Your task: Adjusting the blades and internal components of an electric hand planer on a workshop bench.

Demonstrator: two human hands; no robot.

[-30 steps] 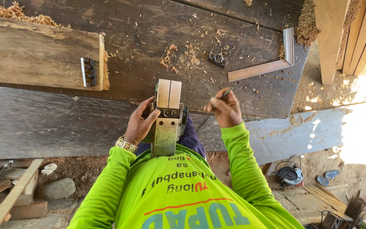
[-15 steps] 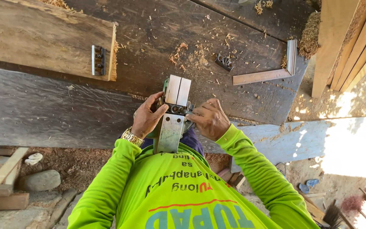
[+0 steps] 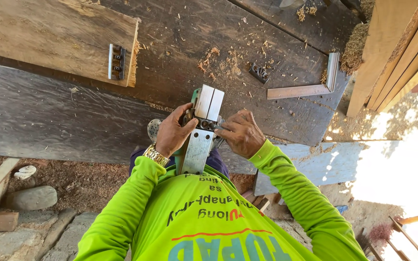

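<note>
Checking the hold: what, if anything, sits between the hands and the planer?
Nothing visible. The left hand lies on the side of the planer, and the right hand touches its middle, both above the dark plank.

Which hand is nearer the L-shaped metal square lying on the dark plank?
Right. The right hand is on the upturned green power planer, below and left of the metal square; the left hand grips the planer's far side.

Planer (image 3: 200,130): bare metal sole plates, smooth, dull sheen; green plastic body. Workbench planks (image 3: 64,121): dark weathered wood, rough, matt, dusted with shavings. Square (image 3: 310,84) at 2 o'clock: brushed metal. Wristband (image 3: 156,155): glossy gold-toned metal.
</note>
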